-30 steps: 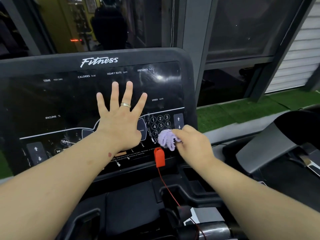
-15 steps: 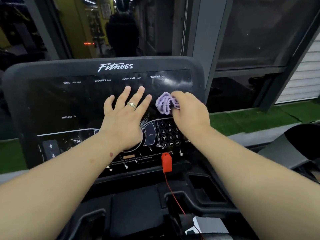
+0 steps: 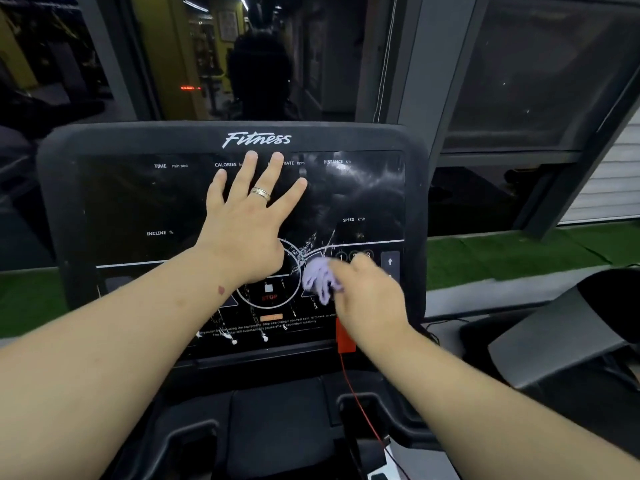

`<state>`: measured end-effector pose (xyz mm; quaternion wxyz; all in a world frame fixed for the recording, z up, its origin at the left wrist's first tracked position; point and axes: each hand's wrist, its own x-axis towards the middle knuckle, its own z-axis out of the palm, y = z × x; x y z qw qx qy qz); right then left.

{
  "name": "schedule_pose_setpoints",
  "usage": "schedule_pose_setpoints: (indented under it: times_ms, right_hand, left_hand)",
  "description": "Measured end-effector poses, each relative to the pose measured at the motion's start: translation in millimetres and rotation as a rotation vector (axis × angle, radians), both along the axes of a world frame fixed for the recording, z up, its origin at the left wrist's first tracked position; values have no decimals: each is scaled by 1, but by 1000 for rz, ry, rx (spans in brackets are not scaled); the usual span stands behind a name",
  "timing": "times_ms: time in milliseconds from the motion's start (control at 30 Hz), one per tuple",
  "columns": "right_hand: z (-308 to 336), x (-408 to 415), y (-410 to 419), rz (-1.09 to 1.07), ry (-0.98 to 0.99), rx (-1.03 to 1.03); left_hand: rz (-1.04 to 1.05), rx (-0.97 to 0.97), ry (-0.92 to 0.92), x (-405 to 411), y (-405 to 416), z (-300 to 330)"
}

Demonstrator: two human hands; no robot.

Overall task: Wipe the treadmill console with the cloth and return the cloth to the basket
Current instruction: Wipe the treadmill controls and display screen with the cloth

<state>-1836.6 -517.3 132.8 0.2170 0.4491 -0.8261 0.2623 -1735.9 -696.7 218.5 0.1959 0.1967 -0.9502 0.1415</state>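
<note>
cloth [image 3: 320, 280]: lilac, bunched, blurred | my right hand [image 3: 369, 299] fingers grasp it on console [image 3: 138, 202] | left hand [image 3: 247, 226] splayed flat

The console [image 3: 138, 209] panel is showing as glossy black, smeared and streaked, inside a matt plastic frame. The cloth [image 3: 320, 278] is looking like soft, looped lilac fabric. A ring [image 3: 260, 194] is gleaming like polished metal.

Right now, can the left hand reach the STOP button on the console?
Probably yes. The left hand lies flat just above the STOP button, which shows uncovered below its heel; the right hand and cloth work beside it.
</note>
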Motion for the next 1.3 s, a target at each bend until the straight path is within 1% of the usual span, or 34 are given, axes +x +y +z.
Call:
schedule_pose_setpoints:
  times_ms: [67,133,200,233,267,400,467,500,567,633,767,833,867,933,1000,1067,1133,1167,1200,1233,1300]
  right_hand:
    - [-6,3,7,76,73,108]
    - [12,-16,5,37,78,135]
    - [33,-33,-2,-108,-1,31]
    - [37,-34,-7,-154,-33,-28]
    - [36,-27,-9,-153,-44,-44]
    - [3,9,1,56,45,139]
    - [12,0,2,75,24,198]
    - [22,-10,-1,34,-6,205]
    - [39,-28,-11,-92,-16,70]
    - [41,-26,-18,-132,-35,-34]
    - [7,8,-4,103,26,135]
    - [17,-1,-2,118,41,210]
    - [26,-12,-5,70,24,207]
    - [41,-29,-14,-58,-15,60]
    - [35,-20,-21,-99,-59,-49]
    - [12,1,-18,-13,-52,18]
    - [-1,7,-7,114,32,119]
    - [3,-1,-4,149,73,154]
    - [13,-11,-3,128,71,175]
    - [21,-22,-5,56,34,146]
    - [30,-32,-12,-108,-97,-16]
  left_hand:
    - [-1,7,-4,0,0,-1]
    - [-2,17,-13,0,0,-1]
    - [-2,26,-10,-1,-1,-1]
    - [-1,27,-7,-1,-2,-2]
    - [-3,25,-8,-1,-2,-2]
    - [-2,30,-14,-2,-1,-3]
    - [0,35,-22,-1,-1,-3]
    - [1,35,-26,-1,-1,-2]
    - [0,40,-35,-1,-1,-1]
    - [1,43,-36,-1,-1,-1]
    - [-11,40,-18,-1,-2,-2]
    - [-13,40,-17,1,-3,-2]
    - [-13,40,-23,1,-3,-1]
    - [-10,41,-36,0,-3,0]
    - [-9,43,-37,0,-3,-1]
    - [-13,43,-21,-1,-3,-3]
    - [-16,40,-18,0,-3,-3]
    - [-17,38,-19,0,-4,-3]
    - [-18,36,-23,1,-4,-3]
    - [-18,37,-29,1,-5,-2]
    - [-14,41,-32,1,-5,-2]
